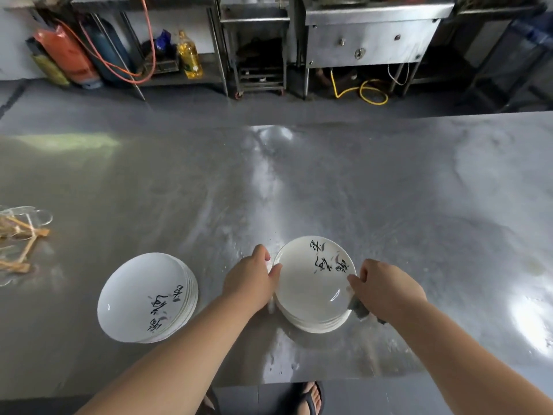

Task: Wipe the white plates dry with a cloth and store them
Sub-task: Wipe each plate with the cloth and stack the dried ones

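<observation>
Our left fingers (273, 270) curl round the left rim of the top plate (311, 286), thumb over the edge, so the left hand (250, 281) grips it. Our right fingers (356, 279) close on the plate's right rim, and the right hand (387, 292) holds a dark grey cloth (359, 310) bunched under the palm against that edge. Most of the cloth is hidden by the hand. Something white shows beneath the left hand; we cannot tell what it is.

The top plate is white and carries black brush-stroke characters with small grey marks. We cannot read them. It sits on the right stack (317, 324) of like plates near the table's front edge. Just left of our left forearm stands the left stack (146, 298), whose uppermost plate bears the same writing.

Both stacks rest on a steel table (299, 181). At its left edge lie clear containers (30, 214) with wooden sticks (21, 232), cut off by the frame.

Beyond the table, an oil bottle (189, 55) holds yellow liquid; its label is too small to read. An orange cylinder (68, 58) and a blue cylinder (104, 49) lean by the wall. A yellow hose (369, 92) coils under a steel unit (371, 40).
</observation>
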The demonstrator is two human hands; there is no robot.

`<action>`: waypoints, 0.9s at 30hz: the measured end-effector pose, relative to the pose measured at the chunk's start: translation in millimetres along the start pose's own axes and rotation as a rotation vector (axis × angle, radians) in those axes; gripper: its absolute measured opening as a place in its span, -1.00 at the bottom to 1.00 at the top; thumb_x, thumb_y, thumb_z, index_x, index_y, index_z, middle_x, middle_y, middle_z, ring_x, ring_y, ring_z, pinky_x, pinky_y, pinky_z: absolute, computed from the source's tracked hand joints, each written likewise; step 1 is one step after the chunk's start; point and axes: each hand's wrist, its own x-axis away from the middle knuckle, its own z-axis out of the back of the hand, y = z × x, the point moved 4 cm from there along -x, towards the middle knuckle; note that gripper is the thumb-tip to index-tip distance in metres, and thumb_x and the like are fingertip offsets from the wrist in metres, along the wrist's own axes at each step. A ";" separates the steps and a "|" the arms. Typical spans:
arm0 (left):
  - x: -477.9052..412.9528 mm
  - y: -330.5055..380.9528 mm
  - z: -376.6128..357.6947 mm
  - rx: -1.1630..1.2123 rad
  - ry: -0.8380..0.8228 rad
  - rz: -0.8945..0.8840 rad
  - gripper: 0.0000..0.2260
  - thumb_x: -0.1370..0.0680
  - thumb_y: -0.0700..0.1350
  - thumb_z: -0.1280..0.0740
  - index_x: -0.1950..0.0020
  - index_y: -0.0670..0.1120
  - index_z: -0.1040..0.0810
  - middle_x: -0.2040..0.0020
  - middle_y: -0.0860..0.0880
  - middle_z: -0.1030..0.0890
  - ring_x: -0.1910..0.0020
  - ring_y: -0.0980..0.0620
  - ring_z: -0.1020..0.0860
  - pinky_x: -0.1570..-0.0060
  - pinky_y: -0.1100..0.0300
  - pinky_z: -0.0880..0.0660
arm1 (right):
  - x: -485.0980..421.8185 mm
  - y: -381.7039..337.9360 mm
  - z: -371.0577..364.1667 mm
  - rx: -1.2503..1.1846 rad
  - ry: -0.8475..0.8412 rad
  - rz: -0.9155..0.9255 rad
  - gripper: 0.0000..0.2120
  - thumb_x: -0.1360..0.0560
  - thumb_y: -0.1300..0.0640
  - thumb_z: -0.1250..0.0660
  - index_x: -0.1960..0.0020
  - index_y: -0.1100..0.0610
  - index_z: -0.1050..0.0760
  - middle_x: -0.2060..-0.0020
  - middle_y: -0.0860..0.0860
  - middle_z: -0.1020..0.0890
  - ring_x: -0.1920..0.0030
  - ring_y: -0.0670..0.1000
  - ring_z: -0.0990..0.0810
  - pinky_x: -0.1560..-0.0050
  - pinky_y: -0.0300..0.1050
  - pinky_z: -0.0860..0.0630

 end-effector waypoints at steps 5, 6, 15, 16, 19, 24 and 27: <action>13.7 -59.3 44.2 0.058 0.020 0.072 -0.77 -0.62 0.26 -0.27 -0.02 0.12 -0.41 0.16 0.03 -0.61 0.18 -0.10 -0.59 0.24 0.09 -0.44 | 15.8 -61.8 8.1 0.028 0.064 0.096 -0.75 -0.60 -0.16 -0.11 0.11 -0.03 -0.39 0.50 -0.29 -0.62 0.62 -0.09 -0.57 0.43 -0.23 -0.42; 18.3 -78.3 54.6 0.057 0.034 0.099 -0.76 -0.61 0.26 -0.26 0.00 0.12 -0.41 0.18 0.03 -0.61 0.21 -0.08 -0.59 0.28 0.10 -0.42 | 18.1 -80.4 1.4 0.028 0.013 0.134 -0.76 -0.61 -0.15 -0.09 0.09 -0.03 -0.38 0.48 -0.31 -0.63 0.61 -0.09 -0.57 0.43 -0.23 -0.42; 66.0 -264.7 121.7 0.165 0.217 0.425 -0.84 -0.61 0.12 -0.33 -0.01 0.07 -0.44 0.12 -0.02 -0.62 0.15 -0.13 -0.61 0.06 0.00 -0.60 | 42.3 -253.1 -103.4 -0.114 -0.289 0.330 -0.76 -0.55 -0.20 -0.13 0.00 -0.06 -0.38 0.32 -0.24 -0.72 0.43 0.04 -0.70 0.31 -0.10 -0.66; 70.6 -281.0 124.9 0.182 0.227 0.446 -0.83 -0.62 0.12 -0.33 -0.01 0.07 -0.42 0.10 -0.02 -0.60 0.15 -0.14 -0.60 0.07 -0.01 -0.61 | 43.7 -266.3 -113.1 -0.119 -0.299 0.328 -0.77 -0.55 -0.20 -0.13 -0.01 -0.06 -0.38 0.32 -0.23 -0.73 0.40 0.06 -0.71 0.25 -0.04 -0.70; 76.9 -320.5 126.8 0.185 0.212 0.481 -0.78 -0.61 0.19 -0.31 -0.10 0.09 -0.42 0.04 0.03 -0.57 0.05 -0.14 -0.60 0.03 0.01 -0.58 | 43.7 -295.0 -137.3 -0.102 -0.298 0.300 -0.76 -0.56 -0.21 -0.15 0.01 -0.05 -0.41 0.33 -0.17 -0.73 0.40 0.08 -0.72 0.19 0.05 -0.72; 68.2 -333.4 114.5 0.179 0.075 0.317 -0.68 -0.67 0.15 -0.22 0.19 -0.01 -0.38 0.30 0.01 -0.54 0.23 -0.17 -0.55 0.32 0.09 -0.40 | 38.8 -307.4 -151.5 0.016 -0.133 0.245 -0.80 -0.54 -0.13 -0.11 0.11 -0.04 -0.38 0.48 -0.19 -0.66 0.59 -0.04 -0.61 0.45 -0.21 -0.48; 64.7 -335.0 111.3 0.157 0.053 0.242 -0.67 -0.66 0.14 -0.17 0.21 -0.03 -0.35 0.32 -0.01 -0.52 0.29 -0.14 -0.52 0.28 0.06 -0.50 | 34.1 -307.4 -158.4 0.063 -0.087 0.196 -0.77 -0.57 -0.16 -0.12 0.11 -0.04 -0.40 0.51 -0.18 -0.64 0.60 -0.06 -0.60 0.40 -0.17 -0.52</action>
